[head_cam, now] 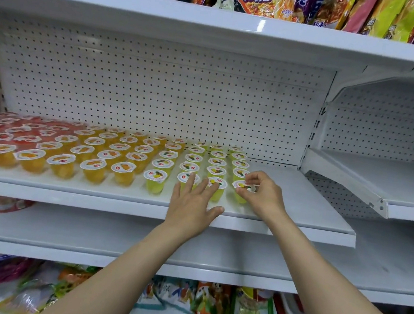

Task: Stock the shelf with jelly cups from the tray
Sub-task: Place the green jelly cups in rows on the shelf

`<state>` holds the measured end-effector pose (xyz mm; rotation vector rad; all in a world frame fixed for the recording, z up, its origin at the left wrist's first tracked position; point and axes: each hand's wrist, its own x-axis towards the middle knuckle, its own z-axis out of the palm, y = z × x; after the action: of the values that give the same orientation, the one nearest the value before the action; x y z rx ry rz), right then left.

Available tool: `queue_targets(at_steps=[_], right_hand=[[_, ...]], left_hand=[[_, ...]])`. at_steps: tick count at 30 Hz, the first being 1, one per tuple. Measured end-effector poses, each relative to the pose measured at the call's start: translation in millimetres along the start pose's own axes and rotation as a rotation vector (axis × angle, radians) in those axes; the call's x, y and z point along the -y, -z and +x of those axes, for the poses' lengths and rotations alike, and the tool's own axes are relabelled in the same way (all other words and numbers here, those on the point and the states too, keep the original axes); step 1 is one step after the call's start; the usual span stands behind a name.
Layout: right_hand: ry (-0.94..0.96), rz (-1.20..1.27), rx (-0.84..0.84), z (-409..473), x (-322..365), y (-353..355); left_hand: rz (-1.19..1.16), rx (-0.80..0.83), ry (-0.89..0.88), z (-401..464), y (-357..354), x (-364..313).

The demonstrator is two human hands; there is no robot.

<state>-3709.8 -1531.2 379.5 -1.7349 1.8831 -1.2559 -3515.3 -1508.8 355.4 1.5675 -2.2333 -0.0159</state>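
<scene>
At shelf (295,222) front edge: left hand (192,203) flat, fingers spread, touching front-row yellow-green jelly cups (190,166). Right hand (264,194) pinches rim of rightmost front cup (240,193); upright, foil lid up. Behind: orange cups (94,170), perforated white backboard (156,90).

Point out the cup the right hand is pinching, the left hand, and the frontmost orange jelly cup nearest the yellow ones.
pinched yellow cup (241,185): head view, lid
left hand (192,203): head view, back
orange jelly cup (123,172): head view, lid
</scene>
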Motion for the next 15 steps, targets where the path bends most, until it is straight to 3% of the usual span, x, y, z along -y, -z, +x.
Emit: queue_targets(at_steps=[4,8,15], right_hand=[[0.050,-0.213,-0.036,-3,25,8],[0.207,-0.309,-0.077,-1,80,2],[0.452,-0.383,0.165,-17,189,-81]], left_hand=[[-0.039,-0.033,-0.020,-1,12,6],[-0.173,-0.197,0.027,-3,44,38],[-0.226,-0.366,0.239,-42,115,148]])
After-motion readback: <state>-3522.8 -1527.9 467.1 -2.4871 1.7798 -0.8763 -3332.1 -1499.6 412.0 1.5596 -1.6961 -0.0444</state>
